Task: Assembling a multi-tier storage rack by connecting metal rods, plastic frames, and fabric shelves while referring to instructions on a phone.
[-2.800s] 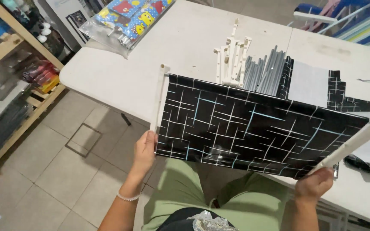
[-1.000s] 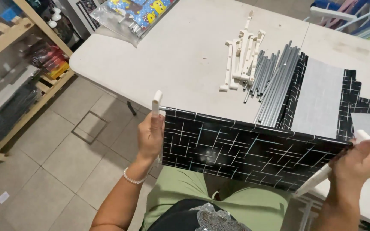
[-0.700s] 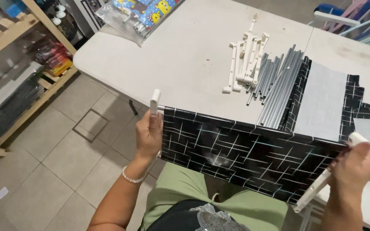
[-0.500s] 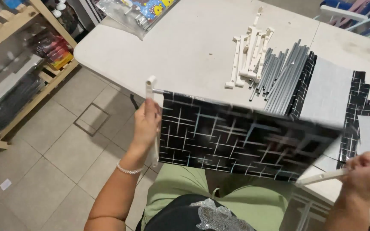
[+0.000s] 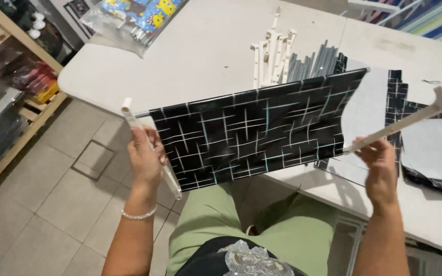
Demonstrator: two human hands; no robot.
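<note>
Above my lap, I hold a black fabric panel [image 5: 254, 135] with a pattern of thin white and pale blue crossing lines, stretched flat between two white plastic end rods. My left hand [image 5: 146, 158] is wrapped around the left white rod [image 5: 149, 148], fingers closed on it about midway along. My right hand [image 5: 380, 166] is closed around the lower end of the right white rod [image 5: 402, 120], which slants up and away to a round cap over the surface. A thin grey metal rod [image 5: 180, 105] runs along the panel's top edge, and its bare end shows beside the left rod.

As I judge it, this piece is largely put together: the fabric sits on a crossbar and both end rods are on. Whether every joint is seated I cannot tell, and the right rod looks askew compared with the left.

Plenty looks undone on the white surface [image 5: 205, 46] beyond. A bundle of white plastic rods [image 5: 272, 51] lies beside a bundle of grey metal rods [image 5: 315, 59], and more patterned fabric sheets [image 5: 425, 148] lie spread flat to the right, grey backing up. A clear bag with colourful contents [image 5: 129, 18] lies at the far left edge. Wooden shelving [image 5: 11, 76] stands to the left over the tiled floor [image 5: 52, 204].
</note>
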